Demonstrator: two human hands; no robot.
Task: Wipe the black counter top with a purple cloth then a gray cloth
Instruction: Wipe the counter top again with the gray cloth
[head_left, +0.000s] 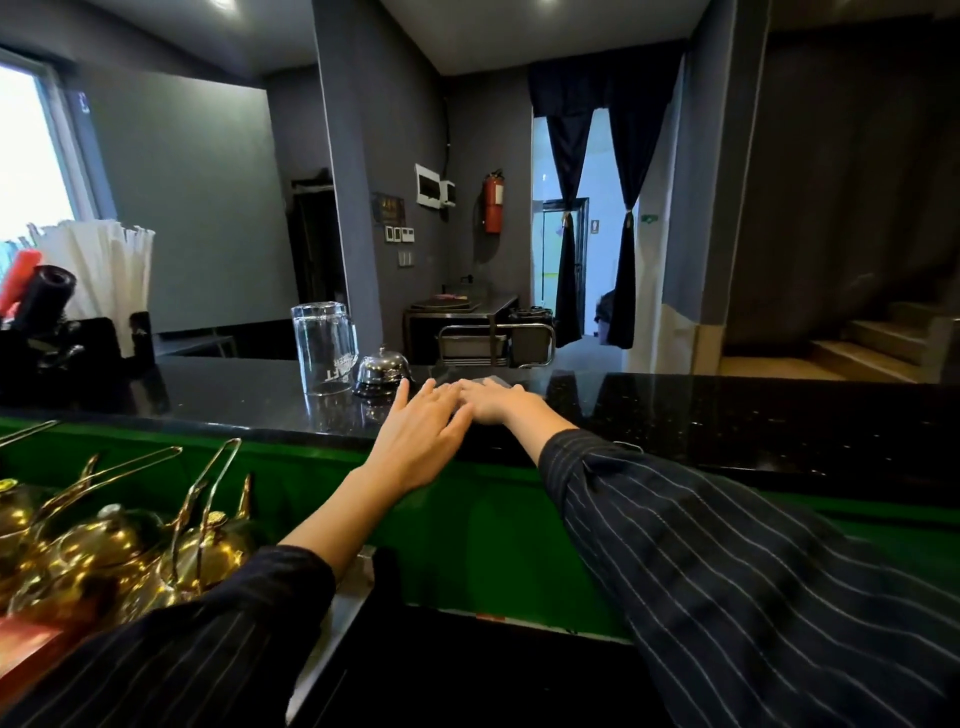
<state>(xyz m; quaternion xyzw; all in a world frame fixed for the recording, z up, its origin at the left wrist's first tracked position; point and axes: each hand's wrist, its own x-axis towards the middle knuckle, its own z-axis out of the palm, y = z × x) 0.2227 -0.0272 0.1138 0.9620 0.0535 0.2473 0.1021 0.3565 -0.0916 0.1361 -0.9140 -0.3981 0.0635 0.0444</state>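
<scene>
Black counter (727, 415); glass mug (324, 348), upside-down lettering

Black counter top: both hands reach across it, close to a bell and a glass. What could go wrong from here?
1. The left hand lies beside the bell; a leftward wipe could knock the bell into the upturned glass next to it.
2. The right hand presses what looks like a gray cloth near the far edge of the counter top; a forward push could send it over.
</scene>
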